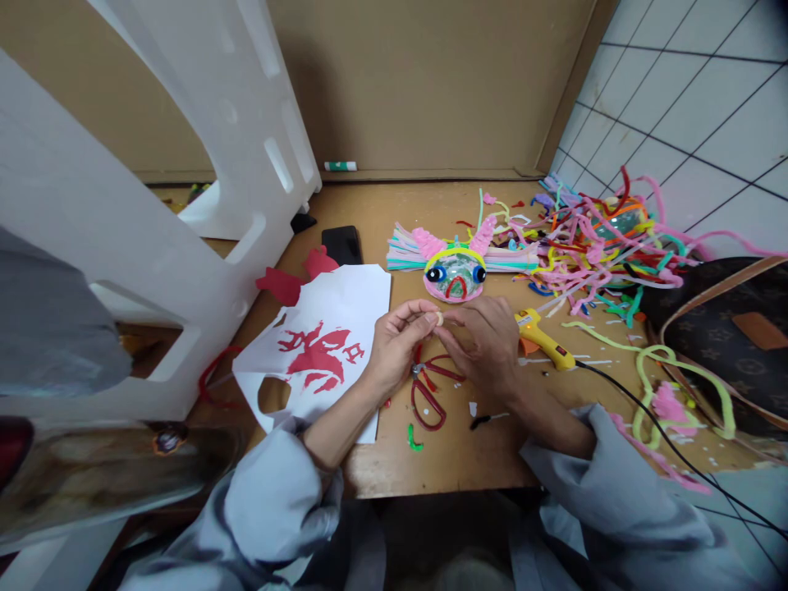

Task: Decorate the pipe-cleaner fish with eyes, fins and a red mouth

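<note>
My left hand [403,341] and my right hand [489,341] meet above the middle of the table. Pinched between their fingertips is a small cream-coloured piece [439,318], too small to tell its kind. Just beyond my hands sits a decorated clear ball [455,279] with blue-rimmed googly eyes, a yellow band, a red mouth and pink ears, partly edged in pink. Below my fingers lie red-handled scissors [429,406], partly hidden. Near my right hand rests a yellow hot glue gun [545,336]. Beside my left forearm is white paper [363,308] with red cut-out shapes [320,361].
A tangle of coloured pipe cleaners [591,246] fills the back right, next to a brown bag [726,328]. The glue gun's black cord [652,419] runs off right. A black phone [341,245] lies at the back left, beside a white plastic panel [246,164]. Green scrap [414,439] lies in front.
</note>
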Demonstrator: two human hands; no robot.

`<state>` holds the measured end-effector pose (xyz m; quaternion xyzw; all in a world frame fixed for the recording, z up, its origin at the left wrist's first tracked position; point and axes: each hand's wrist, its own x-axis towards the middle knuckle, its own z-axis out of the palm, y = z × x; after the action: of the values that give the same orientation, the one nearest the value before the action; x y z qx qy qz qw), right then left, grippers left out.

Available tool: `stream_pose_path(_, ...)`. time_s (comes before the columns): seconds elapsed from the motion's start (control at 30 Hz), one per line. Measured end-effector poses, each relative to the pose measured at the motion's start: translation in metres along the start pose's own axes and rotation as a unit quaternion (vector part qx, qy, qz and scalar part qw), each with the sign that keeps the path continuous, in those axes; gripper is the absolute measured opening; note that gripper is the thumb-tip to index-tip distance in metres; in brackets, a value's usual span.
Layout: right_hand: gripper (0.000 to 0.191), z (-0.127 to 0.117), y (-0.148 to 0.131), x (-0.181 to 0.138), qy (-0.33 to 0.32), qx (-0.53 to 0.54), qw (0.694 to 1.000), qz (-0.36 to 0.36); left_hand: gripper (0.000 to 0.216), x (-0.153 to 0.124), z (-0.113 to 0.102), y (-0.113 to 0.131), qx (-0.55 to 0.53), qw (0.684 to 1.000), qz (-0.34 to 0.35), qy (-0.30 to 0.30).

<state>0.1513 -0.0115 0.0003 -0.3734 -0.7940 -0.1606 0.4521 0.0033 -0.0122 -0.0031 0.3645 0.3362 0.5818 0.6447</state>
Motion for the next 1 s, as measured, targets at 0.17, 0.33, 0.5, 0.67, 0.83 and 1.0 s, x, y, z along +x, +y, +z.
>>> stream_pose_path(0.17,0.009,-0.0007,-0.001,0.0002,0.01,0.004,1.0,-0.002,0.027,0.0,0.0,-0.0001,-0.002,1.0,-0.003,0.007)
stream_pose_path(0.33,0.009,-0.0006,-0.0027,-0.0004,0.025,0.011,1.0,-0.002,0.03,0.0006,-0.0009,-0.0018,-0.016,1.0,-0.003,0.009)
stream_pose_path(0.5,0.008,-0.0007,-0.0041,-0.0001,0.032,0.01,0.999,-0.002,0.032,0.0004,-0.0003,-0.0014,-0.027,1.0,-0.007,0.005)
stream_pose_path(0.67,0.008,0.0001,-0.0049,-0.0013,0.034,0.01,0.999,-0.001,0.032,-0.0003,0.0009,-0.0005,-0.027,1.0,-0.004,-0.001)
stream_pose_path(0.83,0.007,-0.0013,-0.0061,-0.0022,0.032,0.003,0.999,0.004,0.033,-0.0007,0.001,-0.0007,-0.034,0.999,-0.008,0.002)
stream_pose_path(1.0,0.006,-0.002,-0.0056,-0.0029,0.037,0.003,0.999,-0.007,0.034,-0.0009,0.0013,-0.0004,-0.039,0.999,-0.012,0.007)
